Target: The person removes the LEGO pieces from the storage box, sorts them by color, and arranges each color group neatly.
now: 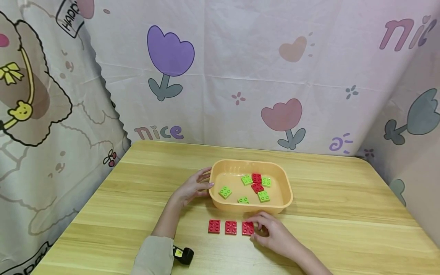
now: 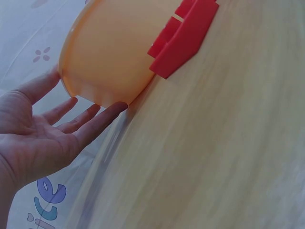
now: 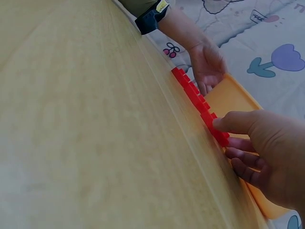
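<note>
On the table three red building bricks lie in a row: a left one (image 1: 214, 226), a middle one (image 1: 231, 228) and a right one (image 1: 247, 228). My right hand (image 1: 275, 233) pinches the right red brick between thumb and fingers, its other fingers loosely bent. Behind the row stands a yellow-orange plastic bin (image 1: 220, 206). My left hand (image 1: 193, 187) rests against the bin's left end, thumb at the rim and fingers nearly straight along the wall, as the left wrist view shows. Inside the bin lie several green bricks (image 1: 225, 192) and two red bricks (image 1: 257, 187).
The wooden table (image 1: 154, 160) reaches back to a printed cloth (image 1: 223, 57), which also hangs at both sides. A black device (image 1: 183, 256) is strapped at my left wrist, by the sleeve (image 1: 154, 256).
</note>
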Tool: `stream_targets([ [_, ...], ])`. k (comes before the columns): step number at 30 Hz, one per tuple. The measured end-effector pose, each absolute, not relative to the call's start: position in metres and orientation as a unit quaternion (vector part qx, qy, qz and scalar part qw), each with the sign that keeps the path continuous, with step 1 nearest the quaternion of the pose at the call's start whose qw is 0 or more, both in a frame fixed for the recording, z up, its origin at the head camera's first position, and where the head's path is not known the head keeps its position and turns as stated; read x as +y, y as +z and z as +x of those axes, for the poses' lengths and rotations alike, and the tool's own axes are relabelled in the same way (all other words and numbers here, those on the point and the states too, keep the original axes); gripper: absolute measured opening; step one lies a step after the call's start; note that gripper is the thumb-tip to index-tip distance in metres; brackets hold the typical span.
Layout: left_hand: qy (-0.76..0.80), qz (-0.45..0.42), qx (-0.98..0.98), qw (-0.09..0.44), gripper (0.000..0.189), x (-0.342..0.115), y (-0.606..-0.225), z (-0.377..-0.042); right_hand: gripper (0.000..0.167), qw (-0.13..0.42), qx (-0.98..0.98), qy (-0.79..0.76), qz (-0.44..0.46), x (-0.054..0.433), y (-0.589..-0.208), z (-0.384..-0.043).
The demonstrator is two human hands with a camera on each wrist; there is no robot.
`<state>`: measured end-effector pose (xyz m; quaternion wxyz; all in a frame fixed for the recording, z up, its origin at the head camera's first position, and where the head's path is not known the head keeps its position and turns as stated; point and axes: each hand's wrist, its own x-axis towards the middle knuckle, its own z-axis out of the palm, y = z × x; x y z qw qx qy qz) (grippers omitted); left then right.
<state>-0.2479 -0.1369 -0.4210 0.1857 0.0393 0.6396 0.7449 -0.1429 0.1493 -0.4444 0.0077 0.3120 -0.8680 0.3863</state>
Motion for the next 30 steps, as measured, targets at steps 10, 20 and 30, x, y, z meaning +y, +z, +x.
stream_targets([
  [10,0.743,0.049,0.640,0.187,0.065,-0.136,-0.422,-0.249,0.040,0.057,-0.850,0.393,0.346,0.150,-0.441,-0.141],
  [20,0.739,0.048,0.645,0.189,0.065,-0.138,-0.422,-0.249,0.033,0.067,-0.828,0.429,0.354,0.149,-0.413,-0.140],
  [30,0.744,0.058,0.637,0.193,0.064,-0.138,-0.421,-0.248,0.032,0.090,-0.839,0.429,0.322,0.158,-0.383,-0.174],
])
